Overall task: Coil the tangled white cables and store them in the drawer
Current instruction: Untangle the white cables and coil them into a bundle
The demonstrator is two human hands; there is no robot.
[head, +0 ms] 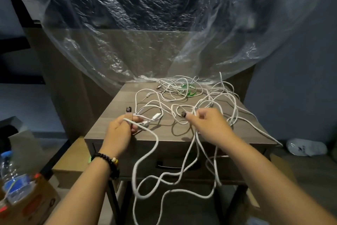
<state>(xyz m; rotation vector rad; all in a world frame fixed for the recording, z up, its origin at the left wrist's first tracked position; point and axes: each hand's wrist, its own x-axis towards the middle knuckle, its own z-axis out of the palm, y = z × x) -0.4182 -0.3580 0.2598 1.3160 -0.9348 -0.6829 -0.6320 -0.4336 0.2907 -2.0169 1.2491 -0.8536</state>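
The left hand's fingers point(135, 121) are curled round a strand of the white cables point(215, 100), thumb raised, pinching it just above the front edge of the surface point(113, 111); a white connector point(156, 116) lies just beyond them. The left hand point(121, 131) sits palm-inward, wrist bent slightly, a dark beaded bracelet point(107, 161) round the wrist. The right hand point(209, 124) hovers near the middle of the front edge, its fingers closed on a bunch of strands, thumb pointing left. Both forearms reach in from the lower corners.

From the two grips, long loops hang over the front edge and down in front of the closed drawer point(182, 165) with its dark handle point(175, 165). The rest of the tangle sprawls across the right half and back of the surface, one strand trailing off the right edge. Something green point(189, 90) lies among the cables near the back edge. Clear plastic sheeting point(145, 24) drapes down behind. A water bottle point(12, 179) stands on a cardboard box point(42, 201) at lower left.
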